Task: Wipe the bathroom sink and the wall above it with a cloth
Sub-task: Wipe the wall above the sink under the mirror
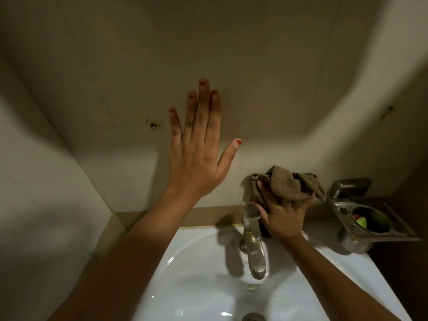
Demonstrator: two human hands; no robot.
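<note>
Right hand (283, 216) is gripping a bunched brown cloth (289, 184) against the wall (254, 77), just above the sink (196, 274) rim.
Fingers are curling round the cloth, behind the metal faucet (253, 242). Left hand (196, 158) is lying flat on the wall higher up, fingers straight, holding nothing. Beige wall is showing a small dark hole (153, 126) left of that hand; steel holder (342, 212) is sitting right of the white basin.

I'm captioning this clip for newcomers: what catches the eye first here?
The left hand, fingers straight and spread, is raised flat at the wall above the white sink. Lower right, the right hand grips a bunched brown cloth against the wall behind the tap.
</note>
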